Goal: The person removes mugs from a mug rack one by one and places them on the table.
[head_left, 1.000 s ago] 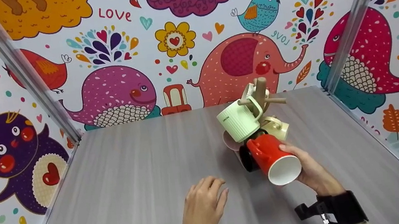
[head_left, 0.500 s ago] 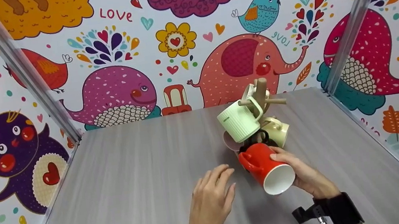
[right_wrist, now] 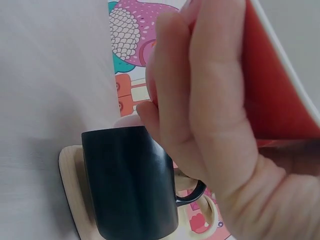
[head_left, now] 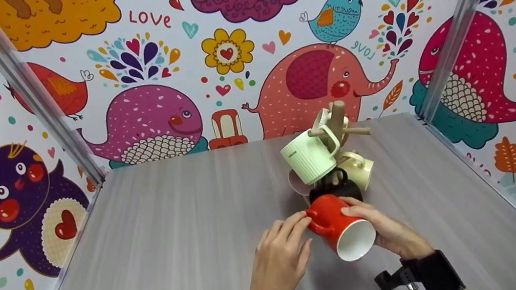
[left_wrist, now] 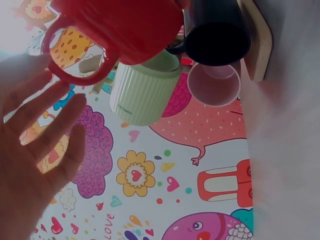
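Note:
My right hand grips a red mug around its body, its white inside facing down toward me. In the right wrist view, curled fingers wrap the red wall. My left hand is at the mug's left side, fingers extended and spread, tips right at the red handle. Behind the red mug, a black mug hangs on a wooden mug tree. A pale green ribbed mug hangs above it on a peg.
A cream mug hangs at the tree's right and a pink mug at its left, partly hidden. The tree has a wooden base on the grey table. Patterned walls enclose the table's back and sides.
The right hand has drawn the red mug toward me and slightly left, uncovering more of the black mug. The left hand has moved up and right to the red handle.

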`<state>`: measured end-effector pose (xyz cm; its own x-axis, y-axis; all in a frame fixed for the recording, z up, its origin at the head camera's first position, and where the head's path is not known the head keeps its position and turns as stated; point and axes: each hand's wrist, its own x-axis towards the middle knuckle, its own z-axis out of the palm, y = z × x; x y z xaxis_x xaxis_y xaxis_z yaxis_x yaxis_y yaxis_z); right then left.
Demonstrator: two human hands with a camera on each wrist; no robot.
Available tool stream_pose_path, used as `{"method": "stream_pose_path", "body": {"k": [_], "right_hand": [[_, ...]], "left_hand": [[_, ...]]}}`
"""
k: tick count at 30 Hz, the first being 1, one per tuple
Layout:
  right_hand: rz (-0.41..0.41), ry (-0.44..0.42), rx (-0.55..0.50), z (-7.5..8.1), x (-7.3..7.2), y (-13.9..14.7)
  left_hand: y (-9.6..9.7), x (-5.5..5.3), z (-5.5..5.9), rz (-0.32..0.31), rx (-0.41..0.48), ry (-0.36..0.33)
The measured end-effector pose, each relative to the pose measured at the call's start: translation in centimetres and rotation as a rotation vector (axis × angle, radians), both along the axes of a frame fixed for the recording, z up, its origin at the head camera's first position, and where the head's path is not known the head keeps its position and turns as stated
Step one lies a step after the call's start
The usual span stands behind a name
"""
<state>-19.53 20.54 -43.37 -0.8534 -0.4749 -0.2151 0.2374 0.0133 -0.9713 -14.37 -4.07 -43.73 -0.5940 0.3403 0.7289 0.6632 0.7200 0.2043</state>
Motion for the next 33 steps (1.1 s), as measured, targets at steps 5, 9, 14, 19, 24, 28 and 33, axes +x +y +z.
{"method": "stream_pose_path", "body": {"k": [5, 9, 14, 19, 24, 28, 33], "right_hand": [[0.032, -0.003, -0.005, 0.0, 0.04, -0.18], [0.058, -0.005, -0.011, -0.06, 0.1, -0.29], [0.077, -0.017, -0.003, -0.1, 0.23, -0.26], [0.086, -0.023, 0.03, -0.04, 0.22, -0.18], [0.086, -0.02, 0.053, -0.07, 0.18, -0.13], [0.086, -0.038, 0.041, -0.12, 0.36, -0.1], [0.077, -0.044, 0.058, -0.12, 0.31, -0.08]], "left_hand": [[0.14, -0.23, -0.29, -0.033, -0.018, 0.016], [0.29, -0.4, -0.58, -0.093, -0.013, 0.012], [0.44, -0.4, -0.6, -0.133, 0.005, -0.016], [0.57, -0.32, -0.63, -0.16, -0.023, -0.047], [0.76, -0.3, -0.85, -0.16, -0.047, -0.067], [0.91, -0.29, -0.85, -0.155, -0.057, -0.064], [0.99, -0.27, -0.75, -0.15, -0.066, -0.074]]}}
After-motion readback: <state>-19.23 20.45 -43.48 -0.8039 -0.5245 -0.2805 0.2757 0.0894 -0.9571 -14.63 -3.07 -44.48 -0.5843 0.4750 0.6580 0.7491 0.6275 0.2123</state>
